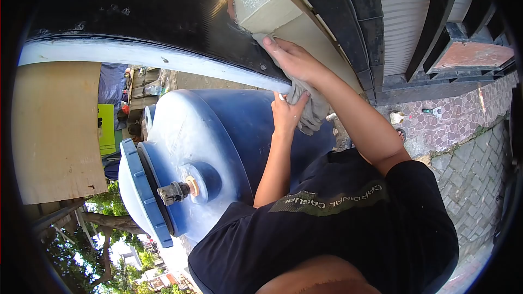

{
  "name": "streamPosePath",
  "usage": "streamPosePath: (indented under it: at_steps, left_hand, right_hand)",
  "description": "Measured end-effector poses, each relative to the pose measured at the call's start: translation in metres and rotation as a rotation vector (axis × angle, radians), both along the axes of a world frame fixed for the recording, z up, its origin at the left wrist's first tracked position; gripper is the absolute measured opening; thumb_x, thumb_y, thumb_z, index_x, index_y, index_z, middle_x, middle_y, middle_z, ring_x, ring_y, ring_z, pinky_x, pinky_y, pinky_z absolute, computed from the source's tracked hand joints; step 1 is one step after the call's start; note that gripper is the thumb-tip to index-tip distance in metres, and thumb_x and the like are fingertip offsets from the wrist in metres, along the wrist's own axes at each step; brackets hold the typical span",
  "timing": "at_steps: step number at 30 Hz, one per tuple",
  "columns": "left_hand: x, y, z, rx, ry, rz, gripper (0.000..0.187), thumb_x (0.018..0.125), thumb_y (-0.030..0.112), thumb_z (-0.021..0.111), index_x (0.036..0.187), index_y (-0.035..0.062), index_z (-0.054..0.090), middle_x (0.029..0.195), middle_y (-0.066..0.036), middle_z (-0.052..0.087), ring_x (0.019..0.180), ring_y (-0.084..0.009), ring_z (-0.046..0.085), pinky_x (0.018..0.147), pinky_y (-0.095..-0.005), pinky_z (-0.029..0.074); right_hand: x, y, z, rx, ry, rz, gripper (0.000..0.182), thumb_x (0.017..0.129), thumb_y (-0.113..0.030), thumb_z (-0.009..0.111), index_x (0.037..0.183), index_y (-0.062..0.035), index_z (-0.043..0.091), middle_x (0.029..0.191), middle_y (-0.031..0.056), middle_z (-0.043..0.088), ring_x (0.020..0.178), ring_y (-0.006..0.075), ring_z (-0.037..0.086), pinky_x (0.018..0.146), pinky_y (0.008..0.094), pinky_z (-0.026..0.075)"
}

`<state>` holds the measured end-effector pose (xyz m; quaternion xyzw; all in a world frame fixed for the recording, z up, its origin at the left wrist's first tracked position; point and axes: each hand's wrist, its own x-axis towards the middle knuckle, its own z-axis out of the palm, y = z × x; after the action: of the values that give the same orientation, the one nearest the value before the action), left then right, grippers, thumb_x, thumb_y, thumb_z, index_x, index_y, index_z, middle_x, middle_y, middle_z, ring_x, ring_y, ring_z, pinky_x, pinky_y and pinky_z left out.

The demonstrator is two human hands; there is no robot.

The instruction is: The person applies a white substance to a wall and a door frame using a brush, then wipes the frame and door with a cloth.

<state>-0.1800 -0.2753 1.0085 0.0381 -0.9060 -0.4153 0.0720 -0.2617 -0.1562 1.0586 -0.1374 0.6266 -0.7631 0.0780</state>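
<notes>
A crumpled grey cloth [312, 114] hangs down from under my right hand [294, 61]. That hand presses the cloth against the corner where a black glossy panel [180, 27] meets a cream-painted post [275, 13]. Some of its fingers are hidden. Just below, my left hand [287, 111] grips the cloth near the end of a white ledge [163, 57], thumb raised beside it. A small white bit shows at its fingers; I cannot make out what it is. Behind my left forearm lies a large blue water tank [201, 114].
The tank has a ribbed blue lid [143, 196] and a grey pipe fitting [173, 193]. A plywood board [57, 130] stands at left. Dark metal beams [340, 27] run along the upper right, above a paved ground [474, 174]. A tree [103, 239] shows lower left.
</notes>
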Motion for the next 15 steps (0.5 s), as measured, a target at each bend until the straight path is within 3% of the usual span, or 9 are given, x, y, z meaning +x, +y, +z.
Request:
streamPosePath:
  at_steps: [1,2,5,11,13,15]
  left_hand:
    - [0.002,0.001,0.0,-0.024,0.031,-0.027,0.062,0.069,0.018,0.079,0.114,-0.0029,0.041,0.093,-0.019,0.066,0.085,-0.0285,0.067,0.074,-0.0347,0.051]
    - [0.003,0.002,0.001,-0.048,0.063,-0.05,0.062,0.069,0.018,0.078,0.114,-0.0026,0.041,0.094,-0.019,0.066,0.086,-0.0284,0.067,0.074,-0.0347,0.051]
    - [0.007,0.003,0.007,-0.009,0.003,-0.075,0.061,0.071,0.018,0.077,0.115,-0.003,0.041,0.096,-0.019,0.066,0.087,-0.0287,0.066,0.075,-0.0346,0.051]
    - [0.003,0.001,0.002,-0.033,0.048,-0.068,0.057,0.071,0.017,0.077,0.115,-0.0026,0.045,0.097,-0.018,0.066,0.089,-0.0284,0.066,0.076,-0.0346,0.05]
    - [0.006,0.002,0.007,0.022,-0.005,-0.033,0.056,0.071,0.017,0.077,0.114,-0.0019,0.046,0.097,-0.018,0.066,0.089,-0.0283,0.066,0.077,-0.0351,0.05]
    - [0.005,0.002,0.007,0.019,0.008,-0.084,0.057,0.071,0.018,0.077,0.114,-0.0022,0.046,0.097,-0.018,0.066,0.089,-0.0283,0.066,0.076,-0.0353,0.05]
  right_hand:
    - [-0.003,-0.001,-0.003,-0.023,0.018,0.017,0.073,0.088,-0.065,0.034,0.128,-0.0064,0.051,0.121,0.0185,0.057,0.119,0.0303,0.049,0.097,0.0362,0.037]
    - [-0.006,-0.004,-0.011,-0.008,-0.017,0.016,0.071,0.091,-0.061,0.036,0.126,-0.0019,0.051,0.122,0.0152,0.056,0.115,0.0222,0.05,0.097,0.032,0.037]
    - [-0.005,-0.001,-0.032,-0.068,-0.084,0.08,0.069,0.091,-0.06,0.037,0.126,-0.0019,0.052,0.122,0.0151,0.056,0.115,0.0216,0.049,0.097,0.0319,0.037]
    - [-0.002,-0.003,0.005,-0.024,-0.007,-0.015,0.071,0.09,-0.063,0.037,0.123,-0.0026,0.055,0.116,0.0143,0.059,0.11,0.0203,0.053,0.094,0.0313,0.039]
    - [-0.002,-0.001,0.012,-0.022,0.031,0.04,0.071,0.088,-0.064,0.035,0.123,-0.0051,0.054,0.116,0.0198,0.06,0.112,0.0317,0.054,0.094,0.0363,0.04]
    - [-0.006,-0.005,0.003,-0.021,0.016,0.058,0.071,0.088,-0.064,0.036,0.121,-0.0053,0.056,0.114,0.02,0.06,0.111,0.032,0.055,0.093,0.037,0.041]
